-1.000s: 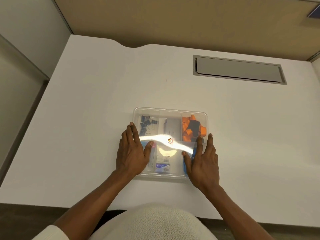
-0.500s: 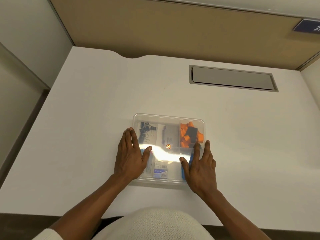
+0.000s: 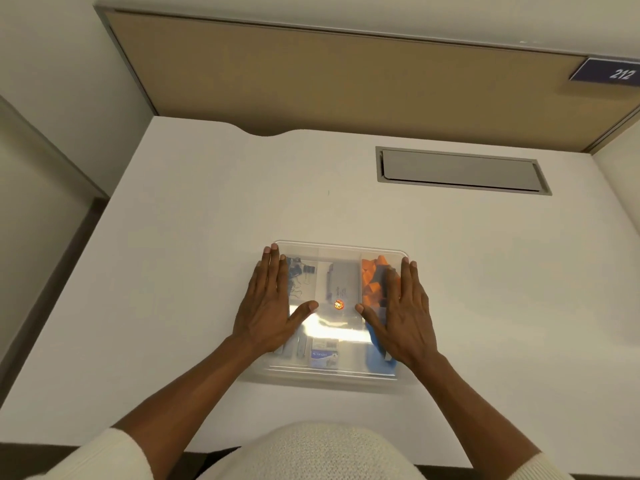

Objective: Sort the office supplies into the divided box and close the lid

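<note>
A clear divided box lies on the white desk with its transparent lid down over it. Through the lid I see dark binder clips at the far left, orange pieces at the far right, a grey packet in the middle and a small blue-and-white packet near the front. A round orange sticker sits on the lid's middle. My left hand lies flat on the lid's left side, fingers spread. My right hand lies flat on its right side.
A grey recessed cable hatch is set into the desk at the back right. A tan partition panel stands behind the desk, with a dark sign reading 212 at the far right. The desk's left edge drops to the floor.
Both hands have slid forward along the lid toward the box's far edge, staying flat on it. The view has tilted up, so the box sits lower in the frame.
</note>
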